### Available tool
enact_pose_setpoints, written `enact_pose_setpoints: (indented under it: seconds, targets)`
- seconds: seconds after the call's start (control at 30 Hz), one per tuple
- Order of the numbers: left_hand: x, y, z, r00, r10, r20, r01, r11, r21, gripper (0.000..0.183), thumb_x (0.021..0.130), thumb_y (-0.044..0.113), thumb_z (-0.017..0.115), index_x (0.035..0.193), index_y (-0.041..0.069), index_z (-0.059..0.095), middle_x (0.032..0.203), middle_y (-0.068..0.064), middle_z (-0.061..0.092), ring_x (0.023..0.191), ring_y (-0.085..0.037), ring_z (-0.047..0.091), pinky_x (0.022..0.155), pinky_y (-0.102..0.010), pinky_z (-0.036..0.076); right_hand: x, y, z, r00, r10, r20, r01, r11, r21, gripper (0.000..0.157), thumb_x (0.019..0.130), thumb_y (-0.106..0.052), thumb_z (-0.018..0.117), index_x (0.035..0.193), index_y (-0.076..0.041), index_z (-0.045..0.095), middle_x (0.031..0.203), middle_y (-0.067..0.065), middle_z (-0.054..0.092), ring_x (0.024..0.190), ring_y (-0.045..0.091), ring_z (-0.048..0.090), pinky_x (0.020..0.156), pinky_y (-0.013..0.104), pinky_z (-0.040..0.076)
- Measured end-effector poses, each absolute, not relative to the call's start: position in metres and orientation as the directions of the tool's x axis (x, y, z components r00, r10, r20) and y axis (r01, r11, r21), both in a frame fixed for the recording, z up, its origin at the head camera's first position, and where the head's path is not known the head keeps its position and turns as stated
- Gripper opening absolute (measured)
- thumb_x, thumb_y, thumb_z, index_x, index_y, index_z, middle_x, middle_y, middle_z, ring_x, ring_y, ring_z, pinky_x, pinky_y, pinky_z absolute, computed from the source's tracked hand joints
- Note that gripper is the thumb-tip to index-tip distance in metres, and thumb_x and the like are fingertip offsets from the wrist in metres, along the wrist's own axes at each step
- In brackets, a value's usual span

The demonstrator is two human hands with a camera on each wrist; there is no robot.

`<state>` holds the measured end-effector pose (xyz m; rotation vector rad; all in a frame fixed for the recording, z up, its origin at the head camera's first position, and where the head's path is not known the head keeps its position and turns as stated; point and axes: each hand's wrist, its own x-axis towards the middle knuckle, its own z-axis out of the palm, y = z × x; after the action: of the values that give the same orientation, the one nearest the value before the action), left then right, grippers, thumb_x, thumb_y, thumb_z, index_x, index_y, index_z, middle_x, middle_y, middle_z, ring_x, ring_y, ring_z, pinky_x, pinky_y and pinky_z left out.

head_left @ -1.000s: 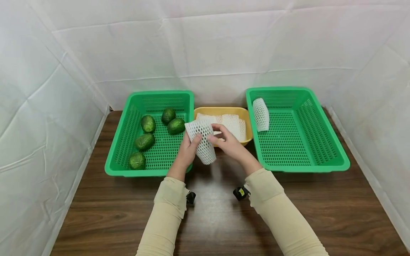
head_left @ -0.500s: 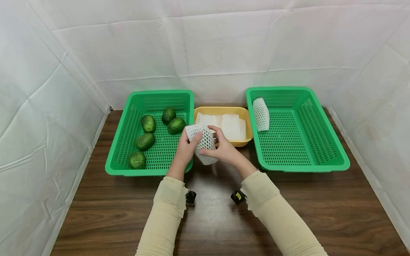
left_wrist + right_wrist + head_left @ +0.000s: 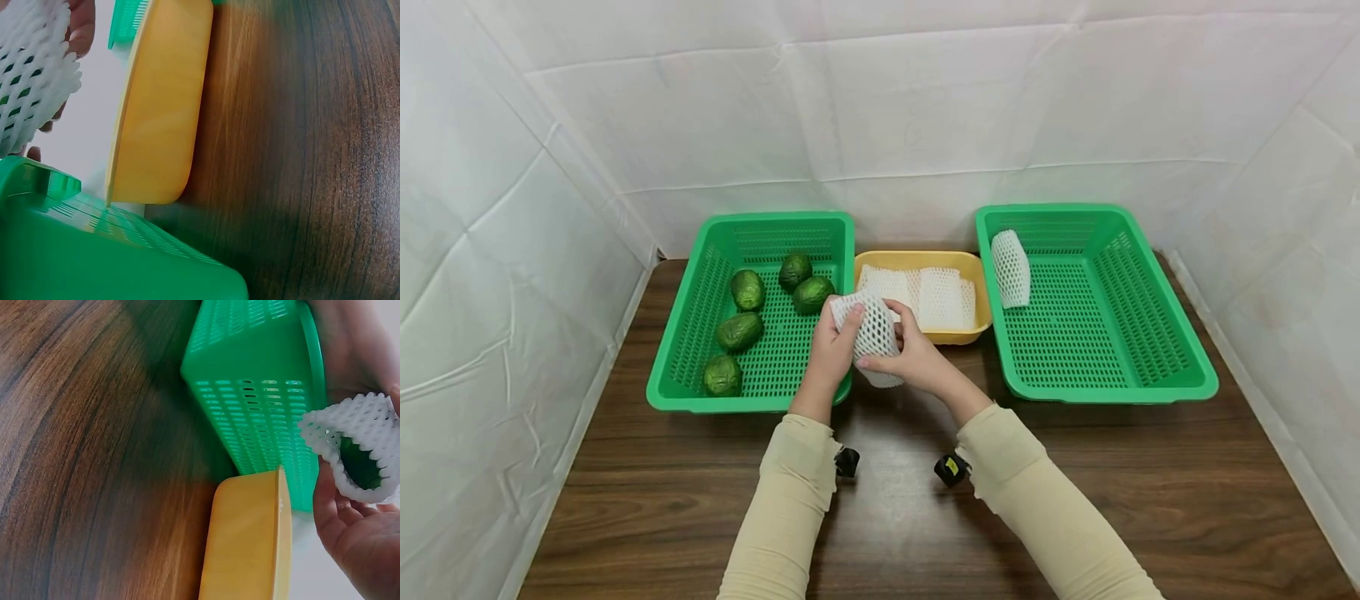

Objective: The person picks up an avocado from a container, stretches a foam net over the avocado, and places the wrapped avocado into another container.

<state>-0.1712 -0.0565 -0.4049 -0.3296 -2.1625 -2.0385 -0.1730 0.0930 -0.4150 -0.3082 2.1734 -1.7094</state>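
Observation:
Both hands hold a white foam net sleeve (image 3: 876, 332) above the table, between the two green baskets. My left hand (image 3: 832, 350) grips its upper left side, thumb across the front. On the other side my right hand (image 3: 917, 353) grips it lower down, with the thumb in front and fingers behind. In the right wrist view the sleeve's open end shows a dark green avocado (image 3: 359, 464) inside. The mesh (image 3: 28, 78) also fills the upper left of the left wrist view, with green showing through its holes. Several bare avocados (image 3: 739, 332) lie in the left basket.
The left green basket (image 3: 752, 406) and right green basket (image 3: 1112, 394) flank a yellow tub (image 3: 955, 337) holding several flat foam sleeves (image 3: 940, 296). One filled-looking sleeve (image 3: 1012, 268) leans inside the right basket. White sheeting (image 3: 917, 100) stands behind the brown table (image 3: 895, 525).
My right hand has slid down and left along the sleeve, from its upper right edge to its lower side. The sleeve now looks shorter and rounder. My left hand keeps its grip.

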Motion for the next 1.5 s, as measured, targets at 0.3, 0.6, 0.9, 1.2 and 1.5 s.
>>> enact_pose_setpoints:
  seconds: [0.3,0.6,0.9,1.2,1.5]
  targets:
    - [-0.168,-0.056,-0.399,-0.966,0.07,0.248,0.252,0.055,0.966,0.026,0.099,0.008,0.042,0.119,-0.009,0.04,0.097,-0.022,0.054,0.076,-0.014,0.055,0.067,-0.025,0.047,-0.173,0.093,-0.414,-0.912,-0.367,-0.18,0.091,0.247,-0.965,0.09,0.081,-0.019,0.073,0.146,-0.014,0.012,0.123,0.016,0.05,0.107,0.026,0.053,0.087,0.039,0.046]
    - [-0.166,-0.058,-0.396,-0.968,0.209,0.141,0.153,0.045,0.987,0.052,0.096,0.009,0.048,0.139,-0.002,0.021,0.127,-0.026,0.048,0.103,-0.036,0.048,0.084,-0.04,0.04,-0.18,0.109,-0.395,-0.921,-0.347,-0.177,0.125,0.167,-0.978,0.084,0.084,-0.018,0.069,0.148,-0.019,0.015,0.129,0.017,0.042,0.112,0.031,0.049,0.087,0.045,0.046]
    - [-0.166,-0.055,-0.395,-0.967,0.231,0.105,0.135,0.119,0.984,0.06,0.09,0.012,0.059,0.139,0.002,0.025,0.117,-0.023,0.057,0.094,-0.03,0.051,0.077,-0.034,0.041,-0.186,0.118,-0.387,-0.896,-0.384,-0.222,0.08,0.352,-0.933,0.103,0.074,-0.016,0.079,0.149,-0.033,0.011,0.143,0.015,0.03,0.116,0.027,0.045,0.089,0.041,0.044]
    - [-0.168,-0.055,-0.398,-0.964,0.246,0.102,0.135,0.118,0.984,0.063,0.087,0.01,0.061,0.138,0.001,0.025,0.117,-0.022,0.056,0.091,-0.025,0.051,0.076,-0.033,0.041,-0.189,0.119,-0.388,-0.896,-0.389,-0.214,0.043,0.404,-0.914,0.107,0.071,-0.008,0.08,0.149,-0.032,0.01,0.148,0.012,0.024,0.118,0.029,0.043,0.092,0.042,0.042]
    - [-0.171,-0.054,-0.404,-0.961,0.261,0.096,0.128,0.106,0.986,0.066,0.087,0.011,0.061,0.139,0.003,0.022,0.119,-0.022,0.054,0.093,-0.028,0.05,0.076,-0.039,0.042,-0.187,0.119,-0.388,-0.896,-0.383,-0.226,0.049,0.419,-0.907,0.108,0.07,-0.009,0.081,0.149,-0.033,0.011,0.146,0.015,0.027,0.114,0.03,0.046,0.089,0.04,0.044]
